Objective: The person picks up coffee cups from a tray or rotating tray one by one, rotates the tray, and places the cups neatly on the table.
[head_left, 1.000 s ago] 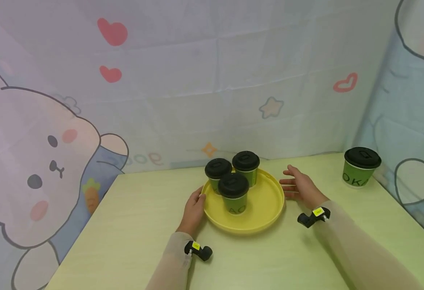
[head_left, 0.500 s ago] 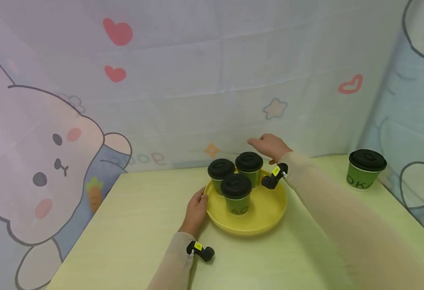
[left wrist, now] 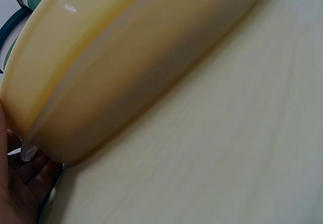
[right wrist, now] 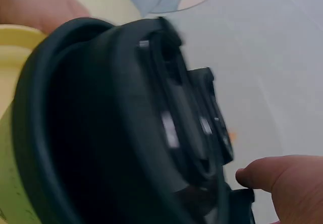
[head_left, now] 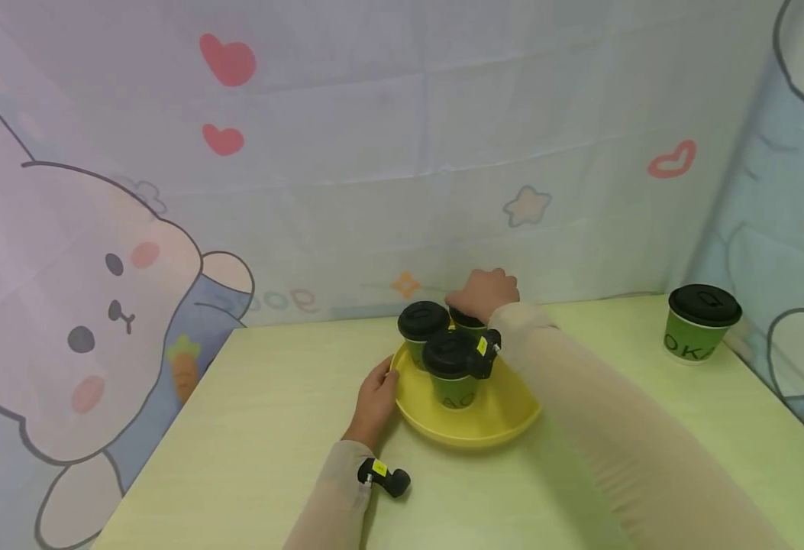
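Observation:
Three green paper coffee cups with black lids stand on a round yellow tray (head_left: 487,428): a front cup (head_left: 453,391), a back-left cup (head_left: 422,325) and a back-right cup (head_left: 469,323). My left hand (head_left: 376,401) grips the tray's left rim; in the left wrist view its fingers curl beneath the rim. Over the back-right cup's lid lies my right hand (head_left: 485,294), hiding much of that cup. In the right wrist view the front cup's lid (right wrist: 121,123) fills the foreground. My right thumb (right wrist: 272,178) shows beside a lid's edge; the other fingers are hidden.
Another green lidded cup (head_left: 697,336) stands apart at the table's right edge. A cloth backdrop (head_left: 347,214) with cartoon prints hangs behind the pale table (head_left: 292,397). The right sleeve (head_left: 601,428) crosses over the tray's right side.
My right hand has left the tray's right side, swung up and leftward, then come down over the back-right cup. The left hand keeps its hold on the rim.

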Demonstrator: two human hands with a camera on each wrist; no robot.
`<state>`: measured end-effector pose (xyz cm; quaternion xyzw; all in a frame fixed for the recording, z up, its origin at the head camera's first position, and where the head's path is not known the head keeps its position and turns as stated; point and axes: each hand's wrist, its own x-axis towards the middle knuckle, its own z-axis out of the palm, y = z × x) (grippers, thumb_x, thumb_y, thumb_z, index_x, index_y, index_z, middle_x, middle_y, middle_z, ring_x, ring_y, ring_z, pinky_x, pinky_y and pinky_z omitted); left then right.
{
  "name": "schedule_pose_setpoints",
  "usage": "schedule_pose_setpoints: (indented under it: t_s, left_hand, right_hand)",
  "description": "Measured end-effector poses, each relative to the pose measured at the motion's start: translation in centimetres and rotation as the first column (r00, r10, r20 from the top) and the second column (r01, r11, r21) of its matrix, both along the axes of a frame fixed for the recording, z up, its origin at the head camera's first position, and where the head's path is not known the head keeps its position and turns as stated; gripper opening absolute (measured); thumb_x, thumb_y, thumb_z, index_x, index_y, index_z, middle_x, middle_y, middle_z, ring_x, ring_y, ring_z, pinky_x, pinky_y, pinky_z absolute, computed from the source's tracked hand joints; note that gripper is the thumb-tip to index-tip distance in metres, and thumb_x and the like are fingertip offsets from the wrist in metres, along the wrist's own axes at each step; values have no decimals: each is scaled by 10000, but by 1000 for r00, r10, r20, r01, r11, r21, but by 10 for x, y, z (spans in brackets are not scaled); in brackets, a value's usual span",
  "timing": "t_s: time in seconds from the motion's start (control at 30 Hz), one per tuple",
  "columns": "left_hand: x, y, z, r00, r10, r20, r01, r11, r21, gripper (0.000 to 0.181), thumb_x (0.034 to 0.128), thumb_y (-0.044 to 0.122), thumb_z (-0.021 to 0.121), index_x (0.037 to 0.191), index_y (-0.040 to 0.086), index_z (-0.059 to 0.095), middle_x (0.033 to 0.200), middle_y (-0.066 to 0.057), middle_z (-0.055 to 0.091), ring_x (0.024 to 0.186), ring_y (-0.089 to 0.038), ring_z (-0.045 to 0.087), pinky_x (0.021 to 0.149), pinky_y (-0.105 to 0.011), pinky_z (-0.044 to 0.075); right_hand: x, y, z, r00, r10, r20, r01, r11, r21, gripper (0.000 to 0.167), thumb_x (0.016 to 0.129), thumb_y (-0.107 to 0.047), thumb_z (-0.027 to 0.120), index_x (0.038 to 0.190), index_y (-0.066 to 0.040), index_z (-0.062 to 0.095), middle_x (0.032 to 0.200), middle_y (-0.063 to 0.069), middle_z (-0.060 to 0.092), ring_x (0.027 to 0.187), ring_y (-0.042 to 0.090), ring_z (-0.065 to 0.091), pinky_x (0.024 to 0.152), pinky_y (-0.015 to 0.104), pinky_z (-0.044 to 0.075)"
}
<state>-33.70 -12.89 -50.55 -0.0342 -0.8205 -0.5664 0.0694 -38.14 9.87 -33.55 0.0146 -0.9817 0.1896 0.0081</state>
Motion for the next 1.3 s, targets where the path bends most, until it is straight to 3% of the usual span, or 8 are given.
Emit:
schedule_pose_setpoints:
  t_s: [0.1, 0.23, 0.57, 0.87, 0.97, 1.07, 1.2, 1.3]
  left_hand:
    - [-1, 2, -1, 1000, -8, -7, 8, 1000, -4, 454, 1064, 250, 462, 1473, 63, 524, 1479, -150, 525, 1341, -329, 497, 1130, -499, 377]
    - [-2, 3, -2, 1000, -18, -12, 18, 1000, -6, 452, 1067, 248, 454, 1473, 61, 523, 1477, -147, 528, 1340, -325, 499, 1127, -500, 381]
    - [-2, 4, -1, 1000, -29, -2, 29, 1000, 2, 458, 1068, 249, 456, 1479, 55, 514, 1487, -150, 518, 1372, -328, 470, 1148, -498, 357]
    - [-6, 3, 0, 1000, -7, -12, 7, 1000, -22, 448, 1062, 261, 458, 1465, 84, 541, 1448, -127, 562, 1337, -305, 507, 1121, -496, 388]
    - [-7, 3, 0, 1000, -9, -11, 9, 1000, -21, 449, 1062, 258, 456, 1463, 74, 540, 1450, -133, 559, 1348, -315, 497, 1127, -506, 381]
    - [-7, 4, 0, 1000, -12, -8, 11, 1000, -11, 449, 1061, 255, 459, 1461, 66, 541, 1446, -137, 563, 1341, -319, 504, 1125, -508, 383]
    - [-7, 5, 0, 1000, -12, 1, 12, 1000, 0, 452, 1062, 258, 463, 1464, 66, 537, 1451, -134, 559, 1346, -313, 501, 1129, -500, 382]
    - [-9, 6, 0, 1000, -13, 3, 13, 1000, 1, 455, 1062, 257, 464, 1465, 60, 533, 1457, -137, 553, 1363, -311, 485, 1139, -495, 371]
  right_hand:
    - [3, -3, -2, 1000, -5, -23, 6, 999, 33, 428, 925, -435, 573, 933, -29, 711, 1171, 278, 586, 1107, 463, 509, 963, 544, 440]
    - [5, -4, -3, 1000, -13, -29, 15, 998, 56, 449, 944, -430, 569, 990, -4, 704, 1186, 302, 541, 1080, 454, 505, 900, 528, 490]
    - [-7, 10, -8, 998, -8, -58, 10, 999, 43, 478, 916, -506, 589, 916, -47, 722, 1180, 294, 561, 1063, 452, 538, 780, 538, 537]
    - [-2, 38, 23, 991, 29, -129, -27, 999, 19, 453, 910, -463, 594, 808, -31, 686, 1126, 302, 588, 1034, 479, 537, 811, 565, 526]
    - [4, 51, 34, 990, 39, -136, -37, 999, 18, 425, 904, -444, 594, 726, -59, 621, 974, 231, 602, 976, 444, 553, 791, 543, 521]
    - [8, 68, 43, 989, 46, -138, -41, 998, 39, 408, 898, -433, 589, 659, -119, 485, 760, 99, 497, 822, 353, 543, 692, 464, 488]
    - [14, 94, 51, 992, 59, -113, -54, 997, 47, 389, 892, -412, 579, 672, -136, 415, 648, 9, 355, 645, 244, 447, 602, 387, 394]
    - [21, 113, 54, 993, 68, -92, -64, 997, 41, 355, 886, -405, 585, 768, -74, 537, 686, 50, 481, 651, 245, 488, 612, 392, 417]
